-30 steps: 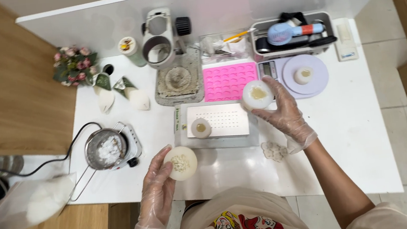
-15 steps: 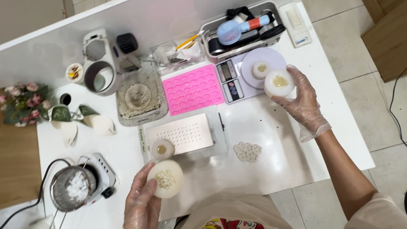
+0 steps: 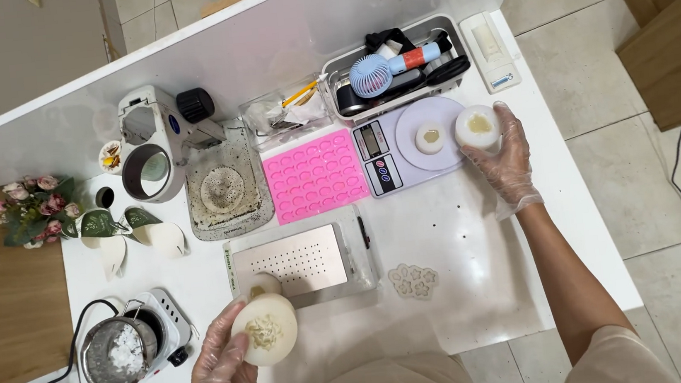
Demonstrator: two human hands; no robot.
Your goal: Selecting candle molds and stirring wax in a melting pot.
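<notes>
My left hand (image 3: 219, 377), in a clear plastic glove, holds a round white mould (image 3: 266, 329) with a flower-shaped filling at the table's near edge. Just behind it a small round white piece (image 3: 262, 284) sits on the perforated metal plate (image 3: 305, 260). My gloved right hand (image 3: 505, 156) holds a second round white mould (image 3: 477, 127) with a yellowish centre at the right rim of the kitchen scale (image 3: 411, 144). A small round white piece (image 3: 432, 136) rests on the scale's platter.
A pink silicone mould (image 3: 315, 175), a grey stone tray (image 3: 228, 191), a magnifier stand (image 3: 155, 141) and a tool tray with a blue hand fan (image 3: 392, 68) line the back. A small hotplate with a sieve of white flakes (image 3: 129, 345) stands front left. A white flower casting (image 3: 414, 281) lies mid-table.
My right hand carried its mould from over the metal plate rightward and back to the scale's right side. My left hand stayed at the near edge with its mould. The view shifted.
</notes>
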